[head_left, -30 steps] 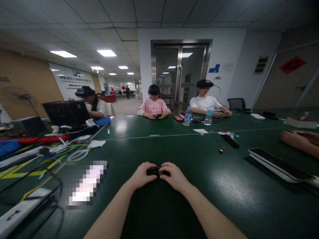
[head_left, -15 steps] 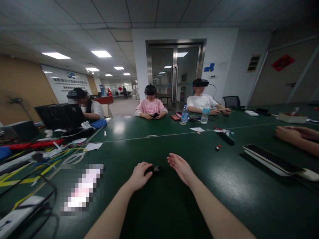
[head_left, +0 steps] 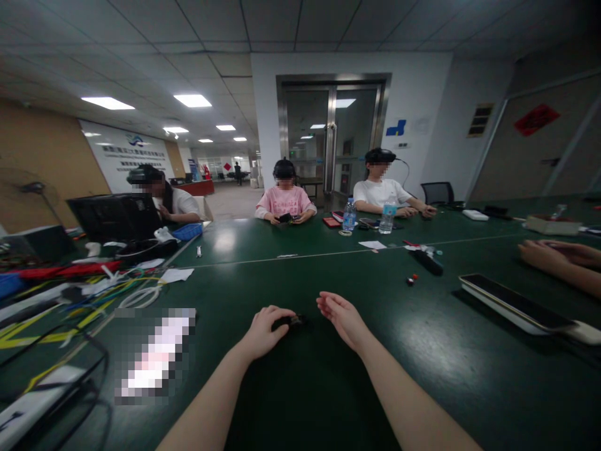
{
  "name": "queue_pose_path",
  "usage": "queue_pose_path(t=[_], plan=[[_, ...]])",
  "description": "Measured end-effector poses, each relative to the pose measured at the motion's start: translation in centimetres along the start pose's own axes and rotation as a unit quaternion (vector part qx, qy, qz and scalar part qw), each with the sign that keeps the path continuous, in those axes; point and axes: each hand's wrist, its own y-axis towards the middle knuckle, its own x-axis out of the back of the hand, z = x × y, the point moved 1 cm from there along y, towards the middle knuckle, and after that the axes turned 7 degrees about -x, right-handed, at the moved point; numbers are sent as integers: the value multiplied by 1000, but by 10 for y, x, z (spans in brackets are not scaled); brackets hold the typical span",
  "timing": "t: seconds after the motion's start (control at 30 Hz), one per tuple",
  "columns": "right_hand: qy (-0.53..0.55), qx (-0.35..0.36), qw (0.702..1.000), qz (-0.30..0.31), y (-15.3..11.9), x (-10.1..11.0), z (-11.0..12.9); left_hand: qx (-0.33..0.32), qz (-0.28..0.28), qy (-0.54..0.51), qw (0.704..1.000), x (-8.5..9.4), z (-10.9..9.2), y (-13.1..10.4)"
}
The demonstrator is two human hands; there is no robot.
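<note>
My left hand (head_left: pixel 263 331) rests on the green table, its fingers and thumb curled round a small black object with a shiny metal part (head_left: pixel 297 320). Only the right end of that object shows; its kind is too dark and small to make out. A short way to the right, my right hand (head_left: pixel 344 321) is held with the palm turned inward and the fingers stretched and slightly bent. Nothing shows in it, and it does not touch the black object.
A phone (head_left: pixel 516 302) on a white block lies right, near another person's hands (head_left: pixel 547 258). Left are a blurred bright rectangle (head_left: pixel 157 354), cables and a power strip (head_left: pixel 42 401). Two bottles (head_left: pixel 387 219) stand across the table, where people sit. A dark handled item (head_left: pixel 426 262) lies ahead.
My left index finger has stretched forward over the black object. The fingers of my right hand have bent slightly. Across the table, the person in pink has raised a dark item a little.
</note>
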Motion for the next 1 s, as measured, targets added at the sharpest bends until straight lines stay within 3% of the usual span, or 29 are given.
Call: queue_pose_path(t=[0.53, 1.0], plan=[[-23, -4, 1000, 2, -5, -2, 3, 41, -12, -11, 999, -2, 5, 1], [-37, 2, 999, 0, -2, -2, 0, 22, -7, 5, 1000, -2, 6, 2]])
